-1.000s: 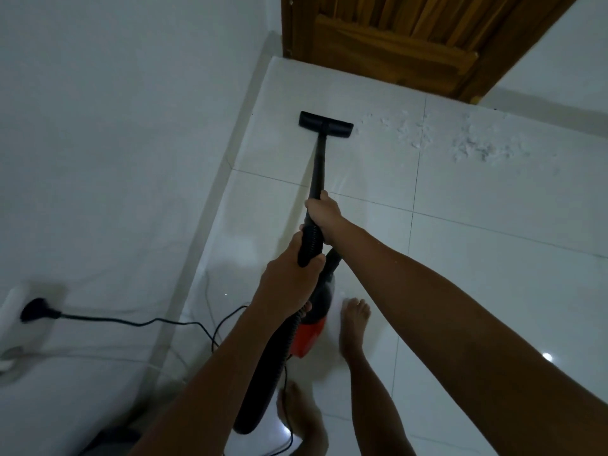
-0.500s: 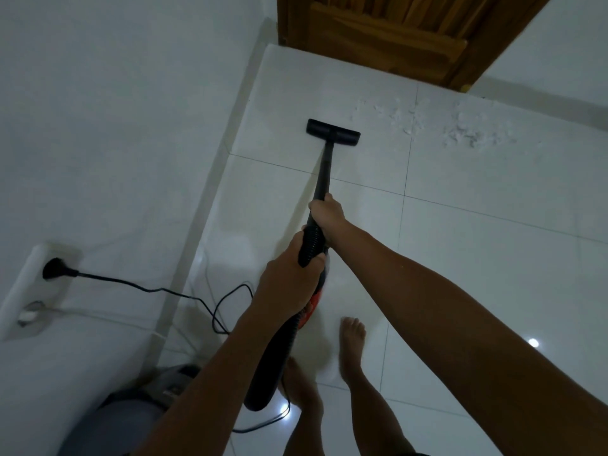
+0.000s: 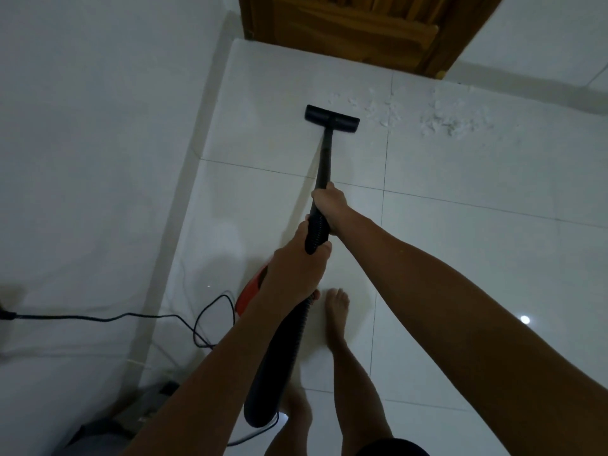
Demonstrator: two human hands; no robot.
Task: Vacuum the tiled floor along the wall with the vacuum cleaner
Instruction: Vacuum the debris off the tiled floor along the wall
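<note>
From the head camera, the right hand [image 3: 329, 202] is wrapped around the black wand [image 3: 324, 159] and the left hand [image 3: 296, 271] is closed on the ribbed hose [image 3: 316, 235] just behind it. The nozzle [image 3: 332, 119] lies flat on the tiled floor [image 3: 460, 225], near the white wall [image 3: 98, 126], just beside white scraps [image 3: 450, 125] before the wooden door [image 3: 355, 28].

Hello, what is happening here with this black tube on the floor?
A barefoot person is vacuuming a white tiled floor near the wall. The right hand grips the black tube; the left hand holds the ribbed hose just behind it. The nozzle sits flat on the tile. White scraps lie to its right, not yet picked up, before a wooden door. A power cord runs along the wall.
</note>
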